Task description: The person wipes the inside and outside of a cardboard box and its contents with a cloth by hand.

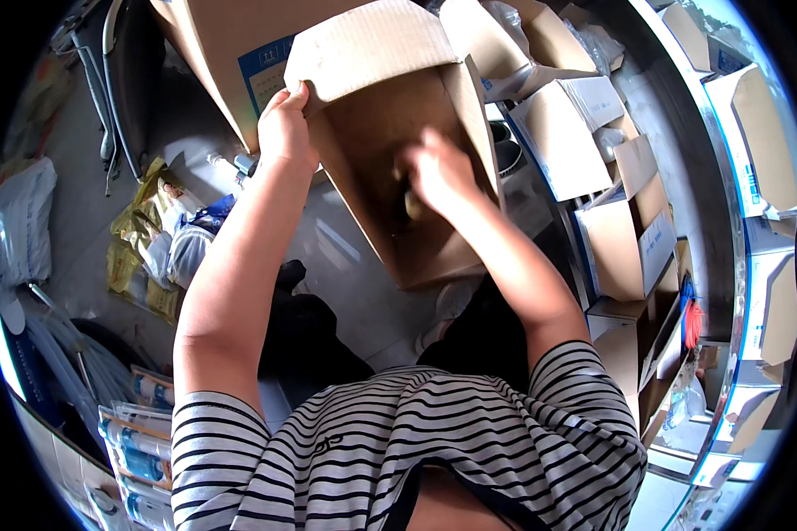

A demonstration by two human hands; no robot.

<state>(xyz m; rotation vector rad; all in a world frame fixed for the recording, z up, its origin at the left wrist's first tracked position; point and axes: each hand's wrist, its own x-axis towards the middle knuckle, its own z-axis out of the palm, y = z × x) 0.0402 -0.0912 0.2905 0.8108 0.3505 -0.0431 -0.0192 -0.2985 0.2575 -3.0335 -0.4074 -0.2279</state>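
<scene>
An open cardboard box (465, 255) is tilted in front of me, with one flap (372, 56) folded outward at its far end. My left hand (285, 126) grips the box's left rim where the flap joins it, thumb on top. Inside the box opening is my right hand (438, 169), blurred by motion. Small brownish things (413, 206) show beside its fingers, too blurred and shaded to name. Whether the right hand holds any of them cannot be told.
A larger cardboard box (229, 53) with a blue printed panel stands beyond. Open cartons (561, 143) line shelves at right, with a coil of red cord (692, 324). Yellow plastic bags (136, 265) lie on the floor at left, near clear tubing (60, 352) and packaged items (139, 464).
</scene>
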